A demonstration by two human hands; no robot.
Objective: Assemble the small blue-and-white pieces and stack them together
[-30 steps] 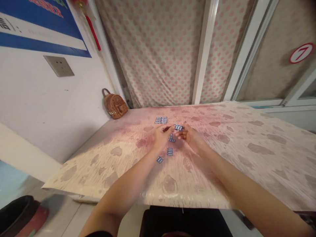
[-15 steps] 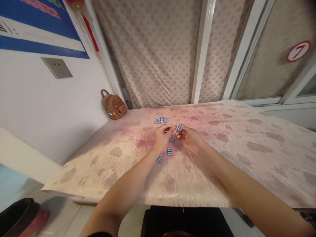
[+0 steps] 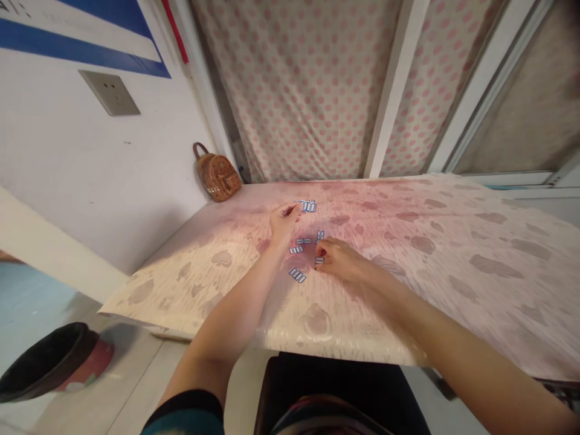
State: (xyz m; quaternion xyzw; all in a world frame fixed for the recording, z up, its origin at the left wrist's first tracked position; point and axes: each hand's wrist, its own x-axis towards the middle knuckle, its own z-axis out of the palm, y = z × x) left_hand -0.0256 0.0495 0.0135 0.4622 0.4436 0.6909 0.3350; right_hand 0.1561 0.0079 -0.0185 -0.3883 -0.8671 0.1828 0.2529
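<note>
My left hand [image 3: 283,223] reaches to the back of the group, thumb and fingertips pinched on a small flat blue-and-white striped piece [image 3: 309,206]. That piece covers most of the arranged pieces behind it. Closer to me, my right hand [image 3: 338,258] is closed, its thumb and finger around another striped piece [image 3: 319,261] at the table surface. Several loose pieces lie between my hands: a slanted striped piece [image 3: 298,275], a smaller one [image 3: 296,249], one lying sideways [image 3: 303,241] and one just beyond my right fingers [image 3: 320,235].
A patterned cloth [image 3: 435,266] covers the table. A small brown backpack [image 3: 220,176] stands at the back left against the wall. Behind the table hangs a dotted curtain [image 3: 308,90]. On the floor at left is a dark-rimmed bin [image 3: 86,365].
My hands were together over the pieces and have parted. The left has moved to the back with a piece; the right has come down nearer me onto another piece. The view has tilted down.
</note>
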